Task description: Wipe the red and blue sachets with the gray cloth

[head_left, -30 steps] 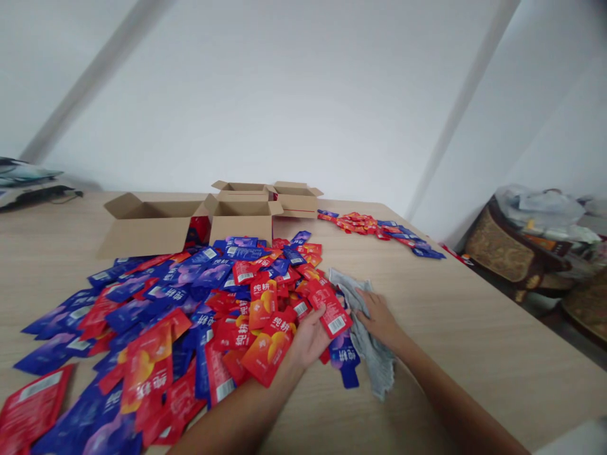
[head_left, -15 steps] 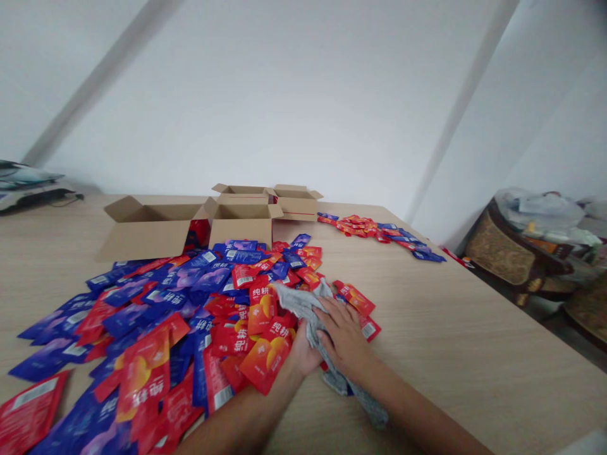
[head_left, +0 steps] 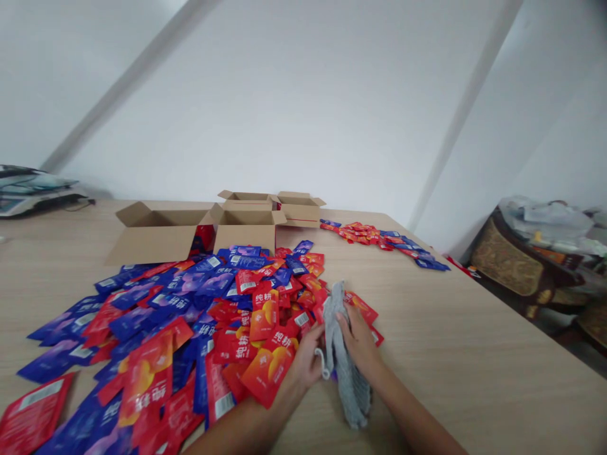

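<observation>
A crumpled grey cloth (head_left: 348, 379), knitted in look, hangs upright between my two hands over the near edge of a heap of packets. My right hand (head_left: 361, 341) is closed round its upper right side. My left hand (head_left: 307, 355) has curled fingers at the cloth's left edge, where a small fold curls out; the fingertips are partly hidden. Beside my left wrist lies a red packet with orange fruit (head_left: 270, 366), on top of the heap of red and blue packets (head_left: 175, 303). A few red packets (head_left: 361, 306) lie just beyond my right hand.
Open cardboard boxes stand behind the heap: a wide one (head_left: 152, 237), a nearer one (head_left: 245, 232) and two farther back (head_left: 300, 212). A row of packets (head_left: 365, 234) runs along the table's far right. A chair with plastic bags (head_left: 512, 253) stands at right.
The cloth has gone from spread across my left palm to bunched upright between my hands. My left hand has turned and its fingers have curled. The view has shifted slightly.
</observation>
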A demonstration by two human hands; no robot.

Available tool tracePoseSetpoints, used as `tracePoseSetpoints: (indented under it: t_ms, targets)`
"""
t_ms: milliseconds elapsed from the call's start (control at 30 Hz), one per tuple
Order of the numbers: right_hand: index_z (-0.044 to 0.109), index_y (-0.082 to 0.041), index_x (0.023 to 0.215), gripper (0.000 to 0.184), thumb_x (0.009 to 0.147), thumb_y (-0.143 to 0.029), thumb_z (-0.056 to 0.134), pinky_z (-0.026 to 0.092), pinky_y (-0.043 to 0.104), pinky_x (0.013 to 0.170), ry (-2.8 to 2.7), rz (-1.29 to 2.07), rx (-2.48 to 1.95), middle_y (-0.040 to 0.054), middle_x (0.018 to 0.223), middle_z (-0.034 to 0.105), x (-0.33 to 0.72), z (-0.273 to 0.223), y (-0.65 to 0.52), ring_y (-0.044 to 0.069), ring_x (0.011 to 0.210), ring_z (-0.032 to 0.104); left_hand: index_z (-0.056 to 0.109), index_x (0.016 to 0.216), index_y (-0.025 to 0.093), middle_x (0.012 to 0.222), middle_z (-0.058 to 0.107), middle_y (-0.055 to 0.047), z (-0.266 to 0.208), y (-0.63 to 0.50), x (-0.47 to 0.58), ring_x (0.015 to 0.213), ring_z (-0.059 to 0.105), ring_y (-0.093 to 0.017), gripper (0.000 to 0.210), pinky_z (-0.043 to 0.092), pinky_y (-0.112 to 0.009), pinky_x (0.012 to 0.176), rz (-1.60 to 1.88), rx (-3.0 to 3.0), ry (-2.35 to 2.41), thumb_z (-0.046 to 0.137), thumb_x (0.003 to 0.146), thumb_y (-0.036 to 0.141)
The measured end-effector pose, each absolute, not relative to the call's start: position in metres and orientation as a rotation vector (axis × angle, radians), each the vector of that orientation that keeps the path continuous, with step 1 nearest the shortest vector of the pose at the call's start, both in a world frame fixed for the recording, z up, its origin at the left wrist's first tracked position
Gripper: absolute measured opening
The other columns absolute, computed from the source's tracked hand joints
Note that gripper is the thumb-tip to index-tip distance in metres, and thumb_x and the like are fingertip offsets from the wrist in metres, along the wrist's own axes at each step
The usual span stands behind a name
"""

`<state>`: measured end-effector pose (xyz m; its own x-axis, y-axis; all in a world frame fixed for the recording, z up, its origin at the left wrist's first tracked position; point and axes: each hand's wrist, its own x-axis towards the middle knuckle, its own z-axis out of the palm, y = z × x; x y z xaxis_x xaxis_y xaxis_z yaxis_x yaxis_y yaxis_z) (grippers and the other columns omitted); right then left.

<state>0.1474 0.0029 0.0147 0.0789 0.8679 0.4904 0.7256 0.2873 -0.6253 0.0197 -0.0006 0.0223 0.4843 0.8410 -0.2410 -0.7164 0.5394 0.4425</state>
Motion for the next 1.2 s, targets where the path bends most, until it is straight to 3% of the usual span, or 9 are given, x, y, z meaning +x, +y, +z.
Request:
tracePoseSetpoints:
  t_ms: [167, 467, 667, 800, 900, 1200]
  targets:
    - [0.043, -0.023, 0.133, 0.053, 0.085, -0.042, 0.051, 0.043, 0.046, 0.098, -1.746, 0.214, -1.439, 0.0107, 0.126, 0.056, 0.134, 0.016, -0.014, 0.028, 0.118, 0.051, 0.066, 0.099, 0.013, 0.089, 0.072, -0.008, 0.021, 0.005, 0.018, 0.085, 0.068, -0.022, 0.022, 0.052, -0.032, 0.079, 1.081, 0.282, 0.494, 0.060, 0.078, 0.016]
    - [0.054, -0.020, 0.114, 0.034, 0.087, -0.038, 0.045, 0.050, 0.043, 0.086, -1.776, 0.215, -1.431, 0.0127, 0.108, 0.064, 0.158, 0.008, -0.014, 0.027, 0.101, 0.061, 0.067, 0.091, 0.015, 0.095, 0.071, -0.008, 0.017, 0.006, 0.023, 0.096, 0.064, -0.022, 0.015, 0.046, -0.032, 0.090, 1.072, 0.345, 0.356, 0.064, 0.077, 0.019]
    - [0.058, -0.021, 0.111, 0.039, 0.088, -0.046, 0.039, 0.053, 0.039, 0.077, -1.731, 0.298, -1.443, 0.0104, 0.098, 0.069, 0.165, 0.028, -0.014, 0.026, 0.090, 0.066, 0.068, 0.090, 0.014, 0.085, 0.071, -0.007, 0.016, 0.004, 0.019, 0.081, 0.067, -0.019, 0.017, 0.049, -0.026, 0.076, 1.035, 0.465, 0.441, 0.067, 0.077, 0.024]
    - [0.065, -0.023, 0.084, 0.039, 0.087, -0.052, 0.040, 0.052, 0.037, 0.067, -1.796, 0.309, -1.483, 0.0091, 0.075, 0.070, 0.167, 0.031, -0.017, 0.026, 0.071, 0.067, 0.068, 0.091, 0.012, 0.080, 0.072, -0.008, 0.018, 0.003, 0.019, 0.075, 0.068, -0.020, 0.021, 0.050, -0.026, 0.073, 1.008, 0.498, 0.488, 0.071, 0.072, 0.021]
    - [0.062, -0.025, 0.066, 0.044, 0.088, -0.054, 0.036, 0.049, 0.034, 0.058, -1.842, 0.274, -1.526, 0.0077, 0.061, 0.066, 0.169, 0.033, -0.017, 0.024, 0.058, 0.064, 0.068, 0.092, 0.010, 0.079, 0.072, -0.009, 0.021, 0.000, 0.021, 0.076, 0.068, -0.022, 0.023, 0.051, -0.028, 0.074, 1.004, 0.489, 0.494, 0.071, 0.072, 0.020]
    - [0.047, -0.024, 0.053, 0.058, 0.089, -0.062, 0.021, 0.037, 0.028, 0.048, -1.586, 0.000, -1.675, 0.0080, 0.050, 0.059, 0.200, 0.068, -0.009, 0.020, 0.048, 0.056, 0.062, 0.099, 0.011, 0.098, 0.070, -0.011, 0.017, 0.005, 0.019, 0.091, 0.066, -0.021, 0.017, 0.047, -0.037, 0.090, 1.029, 0.300, 0.270, 0.058, 0.084, 0.018]
